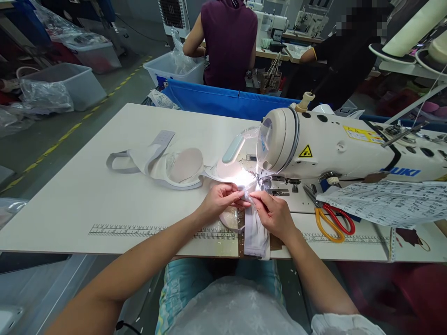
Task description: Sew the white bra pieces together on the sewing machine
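Note:
A white bra with grey edging (186,165) lies across the sewing table, one cup and a strap spread to the left. Its other end runs to the lit needle area of a white sewing machine (314,139). My left hand (219,201) pinches the bra's edge just in front of the needle. Close beside it, my right hand (274,213) also grips the fabric between thumb and fingers. Below both hands a pale bra wing (256,237) hangs toward the table's front edge. The exact stitch spot is hidden by glare and fingertips.
Scissors with orange and red handles (335,221) lie right of my right hand, beside a printed sheet (387,200). A measuring scale (129,230) runs along the table front. Behind stands a blue cloth bin (223,100); two people sit beyond it. Plastic tubs (63,83) stand left.

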A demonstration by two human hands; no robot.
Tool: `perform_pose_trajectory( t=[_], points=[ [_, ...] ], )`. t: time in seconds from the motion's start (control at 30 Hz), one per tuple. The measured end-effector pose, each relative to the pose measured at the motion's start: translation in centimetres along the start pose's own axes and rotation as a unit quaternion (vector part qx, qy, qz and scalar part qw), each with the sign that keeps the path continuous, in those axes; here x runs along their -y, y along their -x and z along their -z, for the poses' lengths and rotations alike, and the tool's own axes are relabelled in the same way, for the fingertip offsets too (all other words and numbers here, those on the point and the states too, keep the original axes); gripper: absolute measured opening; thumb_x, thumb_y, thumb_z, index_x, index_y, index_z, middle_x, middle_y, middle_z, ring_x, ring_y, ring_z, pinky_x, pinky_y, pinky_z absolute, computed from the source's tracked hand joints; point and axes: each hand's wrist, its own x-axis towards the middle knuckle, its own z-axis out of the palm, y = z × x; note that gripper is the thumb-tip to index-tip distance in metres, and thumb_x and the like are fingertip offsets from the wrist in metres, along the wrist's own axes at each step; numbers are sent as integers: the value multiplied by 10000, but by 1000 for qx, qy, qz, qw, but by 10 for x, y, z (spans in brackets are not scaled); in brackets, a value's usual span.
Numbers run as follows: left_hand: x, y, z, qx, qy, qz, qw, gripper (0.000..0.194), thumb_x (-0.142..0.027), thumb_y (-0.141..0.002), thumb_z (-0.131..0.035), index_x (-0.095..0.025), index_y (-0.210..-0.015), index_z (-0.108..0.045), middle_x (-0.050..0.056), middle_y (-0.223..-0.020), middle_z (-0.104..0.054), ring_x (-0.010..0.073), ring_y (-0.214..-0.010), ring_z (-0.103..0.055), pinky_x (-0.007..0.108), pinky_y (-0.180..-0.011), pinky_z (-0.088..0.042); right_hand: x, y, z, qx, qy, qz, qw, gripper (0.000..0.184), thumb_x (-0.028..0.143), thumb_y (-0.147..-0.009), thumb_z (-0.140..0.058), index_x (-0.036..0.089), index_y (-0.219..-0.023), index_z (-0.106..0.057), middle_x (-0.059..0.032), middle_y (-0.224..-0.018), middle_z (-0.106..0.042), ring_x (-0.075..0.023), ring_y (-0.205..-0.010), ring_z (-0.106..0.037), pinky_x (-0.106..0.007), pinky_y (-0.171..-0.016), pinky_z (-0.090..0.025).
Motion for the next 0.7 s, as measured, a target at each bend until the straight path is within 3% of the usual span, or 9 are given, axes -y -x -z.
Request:
perform_pose_trajectory(
  t=[0.33,0.7],
  points=[
    [0,0,0,-8,-5,18,1000,378,-424,-677,-779,-130,-676,-542,87,-721,-724,260,-792,-728,358,-772,-561,-4,1,1,11,-3,4,1000,180,204,-928,-453,227,-1009,-612,-29,-906,-716,-158,-768,-667,-257,-676,-500],
    [-3,0,0,6,4,37,999,382,-420,-672,-790,-117,-687,-558,106,-706,-726,255,-786,-728,368,-793,-558,-5,1,3,25,1,14,1000,162,202,-934,-456,214,-994,-606,-24,-864,-708,-146,-722,-649,-243,-628,-471]
  ],
)
